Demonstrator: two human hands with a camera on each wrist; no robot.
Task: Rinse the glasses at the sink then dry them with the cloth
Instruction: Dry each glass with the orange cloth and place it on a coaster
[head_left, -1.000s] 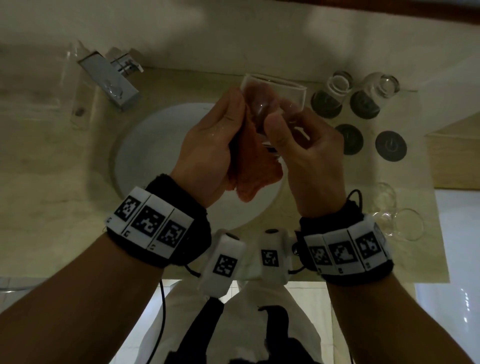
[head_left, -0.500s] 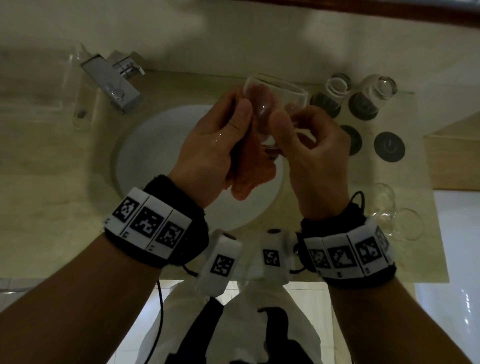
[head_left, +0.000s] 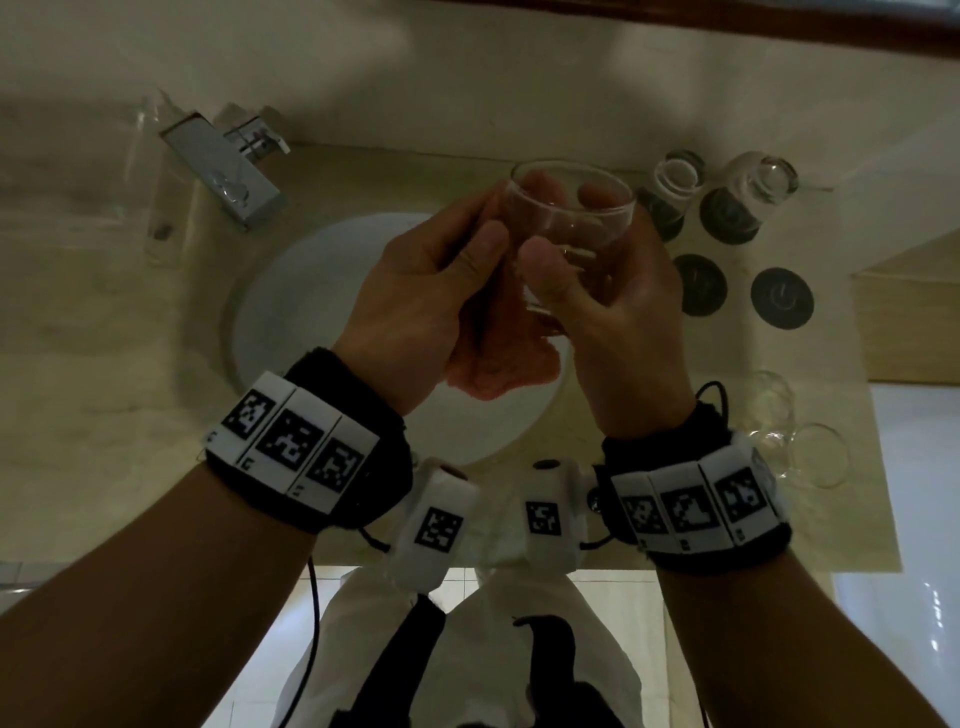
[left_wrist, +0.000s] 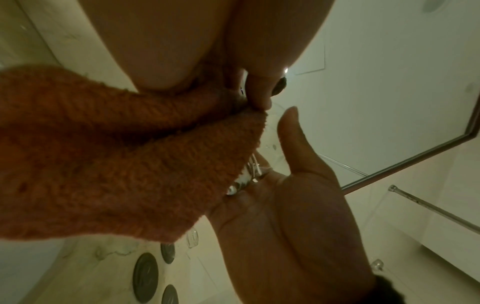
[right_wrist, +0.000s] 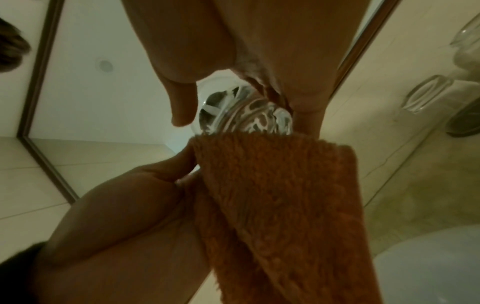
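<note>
Above the sink (head_left: 291, 312), a glass (head_left: 569, 228) is held in the right hand (head_left: 618, 322), thumb on its near side, fingers curled round the far side, rim tilted up and away. An orange cloth (right_wrist: 280, 205) is pinched in the left hand (head_left: 415, 306) and pressed vs. the glass's lower wall and base. Drying is judged best done w/ the glass turned slowly against the cloth, grip kept firm, since wet glass slips. Wrists are raised, palms facing each other.

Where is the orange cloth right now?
In the head view, the orange cloth hangs from the left hand, against the glass the right hand holds above the sink.
</note>
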